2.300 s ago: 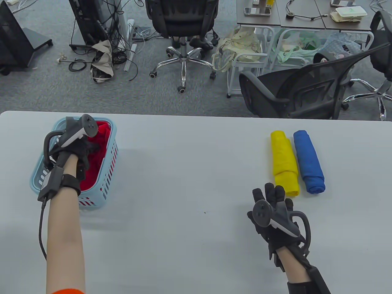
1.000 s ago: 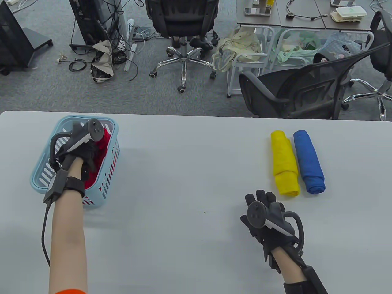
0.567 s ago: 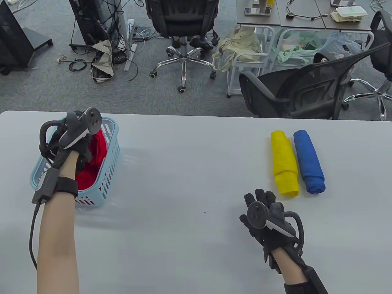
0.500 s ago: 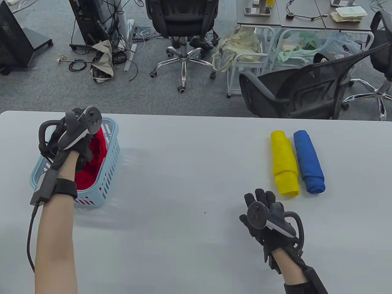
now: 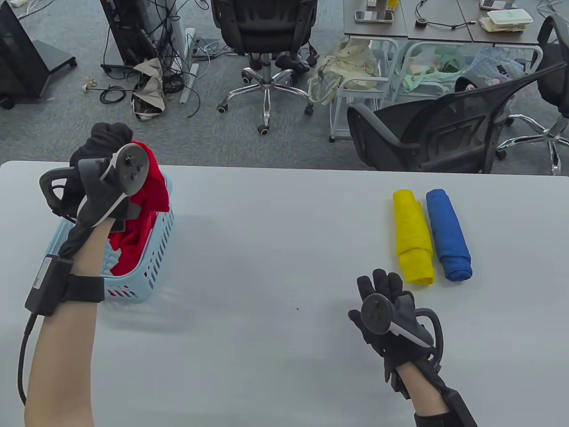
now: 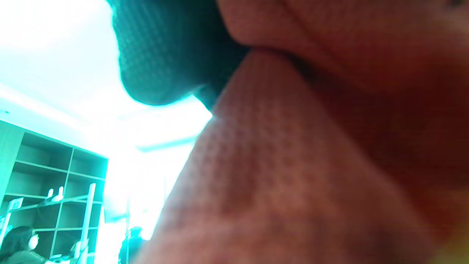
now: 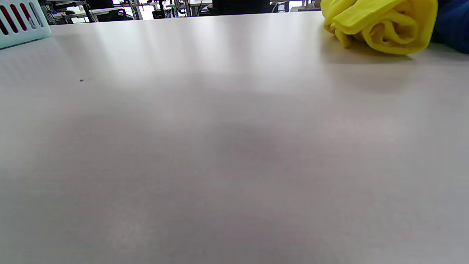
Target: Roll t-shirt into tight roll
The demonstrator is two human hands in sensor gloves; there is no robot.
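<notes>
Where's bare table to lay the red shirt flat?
Widest bare patch: mid-table, between the blue basket and the yellow roll. Right side is crowded: yellow roll, blue roll, right hand resting below them.

A pale grey worktop point(image 5: 275, 249) fills the lower part of the table view. At its left side stands a light blue slotted basket point(image 5: 153, 262). Toward the right, a yellow roll point(image 5: 413, 235) and a blue roll point(image 5: 448, 235) lie side by side, touching. A small dark speck point(image 5: 297, 308) sits near the middle, lower down.
</notes>
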